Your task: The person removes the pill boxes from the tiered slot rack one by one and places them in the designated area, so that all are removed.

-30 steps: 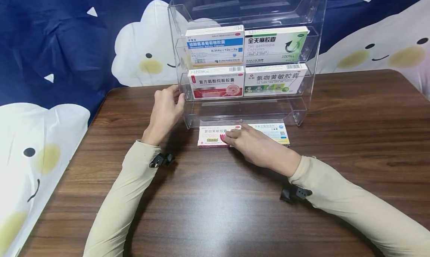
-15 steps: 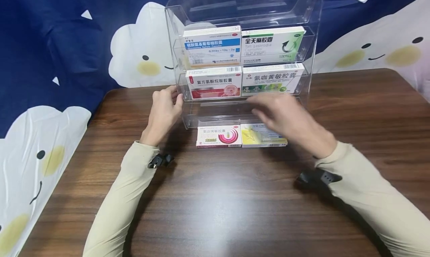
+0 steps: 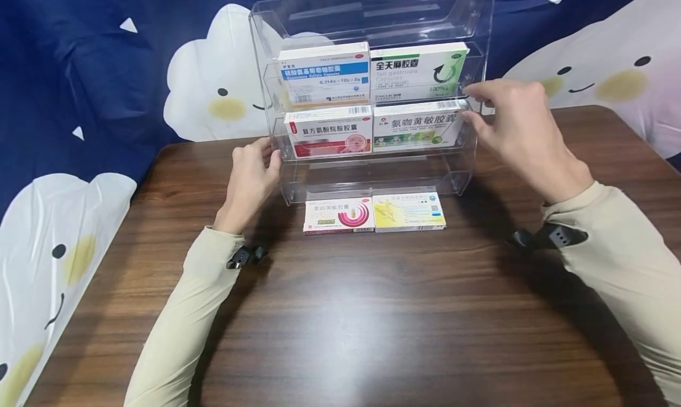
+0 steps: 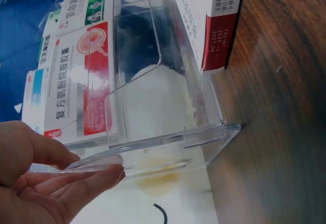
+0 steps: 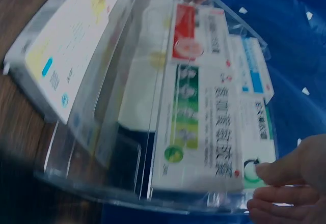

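A clear plastic display rack (image 3: 367, 22) stands on the table, with medicine boxes on its middle tiers. My left hand (image 3: 247, 182) pinches the rack's left side wall, thumb on one face and fingers on the other in the left wrist view. At the opposite side, my right hand (image 3: 524, 129) has its thumb and fingers around the right edge, beside the green-and-white box (image 3: 417, 73) and the white box with a green band (image 3: 417, 126). To their left sit a blue-striped box (image 3: 324, 76) and a red-and-white box (image 3: 328, 133). The right wrist view is blurred.
At the rack's front foot lie a white box with a pink ring design (image 3: 339, 215) and a yellow-and-white box (image 3: 408, 212), side by side. The brown wooden table (image 3: 340, 312) extends toward me. A blue cloth with cloud faces (image 3: 213, 70) hangs behind.
My right hand has left the two front boxes and moved up and right to the rack's right edge. My left hand keeps its hold. The rack sits slightly further left in the head view.
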### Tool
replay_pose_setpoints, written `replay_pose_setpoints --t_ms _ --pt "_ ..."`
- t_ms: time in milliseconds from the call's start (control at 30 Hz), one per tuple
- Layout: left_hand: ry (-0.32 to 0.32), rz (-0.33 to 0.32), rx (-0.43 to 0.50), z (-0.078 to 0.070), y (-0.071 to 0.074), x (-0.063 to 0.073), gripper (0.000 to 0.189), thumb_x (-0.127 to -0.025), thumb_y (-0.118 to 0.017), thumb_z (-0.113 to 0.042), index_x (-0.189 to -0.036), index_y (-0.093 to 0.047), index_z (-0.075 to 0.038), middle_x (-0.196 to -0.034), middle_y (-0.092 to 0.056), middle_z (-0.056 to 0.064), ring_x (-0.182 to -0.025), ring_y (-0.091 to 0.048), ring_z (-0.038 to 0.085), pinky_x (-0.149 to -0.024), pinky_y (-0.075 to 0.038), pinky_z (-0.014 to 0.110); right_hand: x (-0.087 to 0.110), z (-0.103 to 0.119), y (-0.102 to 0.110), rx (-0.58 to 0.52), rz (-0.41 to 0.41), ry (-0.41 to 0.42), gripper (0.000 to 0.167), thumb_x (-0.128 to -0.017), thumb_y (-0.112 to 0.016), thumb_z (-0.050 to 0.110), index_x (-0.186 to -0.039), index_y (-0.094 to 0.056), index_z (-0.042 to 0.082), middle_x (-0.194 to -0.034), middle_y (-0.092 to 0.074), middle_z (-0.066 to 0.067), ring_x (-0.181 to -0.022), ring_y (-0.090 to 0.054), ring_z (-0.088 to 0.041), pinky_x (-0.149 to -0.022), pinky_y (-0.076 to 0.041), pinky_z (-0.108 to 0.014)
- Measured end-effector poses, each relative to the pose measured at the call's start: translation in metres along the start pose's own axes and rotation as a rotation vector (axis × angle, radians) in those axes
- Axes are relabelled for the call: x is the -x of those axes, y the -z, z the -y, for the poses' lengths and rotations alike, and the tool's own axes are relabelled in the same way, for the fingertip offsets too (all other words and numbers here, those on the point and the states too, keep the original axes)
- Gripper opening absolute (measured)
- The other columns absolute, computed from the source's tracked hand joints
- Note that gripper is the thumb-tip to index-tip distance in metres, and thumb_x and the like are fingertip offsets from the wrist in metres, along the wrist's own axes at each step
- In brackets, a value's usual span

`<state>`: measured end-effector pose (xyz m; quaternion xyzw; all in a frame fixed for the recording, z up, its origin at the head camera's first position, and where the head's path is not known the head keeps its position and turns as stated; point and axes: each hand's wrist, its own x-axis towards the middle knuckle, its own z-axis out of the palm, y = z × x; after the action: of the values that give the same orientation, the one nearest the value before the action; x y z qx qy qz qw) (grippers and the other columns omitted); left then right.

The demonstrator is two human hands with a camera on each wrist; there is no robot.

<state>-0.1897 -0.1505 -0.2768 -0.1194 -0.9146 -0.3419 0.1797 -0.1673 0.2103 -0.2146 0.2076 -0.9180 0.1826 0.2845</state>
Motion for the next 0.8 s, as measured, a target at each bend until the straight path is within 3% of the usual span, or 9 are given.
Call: replay_pose_setpoints --t_ms 333,433,600,800 --pt "-0.013 0.011 0.001 0.001 -0.002 0.001 0.027 -0.091 -0.053 0.0 -0.111 -0.064 0.014 -0.104 -0.067 0.027 -0.096 -0.069 0.032 -0.082 -0.056 0.039 -0.007 -0.004 -0.009 0.065 0.203 0.046 0.039 -0.074 -0.063 -0.011 -0.113 -0.06 -0.011 -0.104 -0.065 -0.03 -0.089 -0.061 -0.047 -0.078 -0.047 -0.058" --pt "-0.019 0.006 -0.011 0.001 -0.001 0.0 0.026 -0.09 -0.054 0.0 -0.11 -0.065 0.013 -0.102 -0.068 0.026 -0.095 -0.069 0.031 -0.081 -0.056 0.039 -0.011 -0.004 -0.01 0.081 0.224 0.046 0.038 -0.071 -0.064 -0.013 -0.108 -0.06 -0.012 -0.098 -0.064 -0.03 -0.088 -0.06 -0.048 -0.077 -0.046 -0.058" --pt "-0.022 -0.004 -0.015 0.001 0.001 0.0 0.026 -0.091 -0.054 -0.001 -0.111 -0.065 0.012 -0.103 -0.068 0.026 -0.095 -0.069 0.03 -0.081 -0.057 0.038 -0.021 -0.004 -0.012 0.113 0.26 0.026 0.022 -0.073 -0.063 -0.009 -0.095 -0.063 -0.01 -0.086 -0.064 -0.028 -0.078 -0.059 -0.046 -0.069 -0.044 -0.057" --pt "-0.007 0.003 -0.005 0.0 0.001 0.001 0.028 -0.091 -0.054 -0.001 -0.114 -0.063 0.012 -0.105 -0.067 0.026 -0.097 -0.068 0.031 -0.083 -0.056 0.038 -0.024 -0.006 -0.011 0.048 0.264 -0.001 0.017 -0.08 -0.068 -0.003 -0.096 -0.065 -0.008 -0.085 -0.067 -0.027 -0.072 -0.06 -0.039 -0.066 -0.047 -0.052"
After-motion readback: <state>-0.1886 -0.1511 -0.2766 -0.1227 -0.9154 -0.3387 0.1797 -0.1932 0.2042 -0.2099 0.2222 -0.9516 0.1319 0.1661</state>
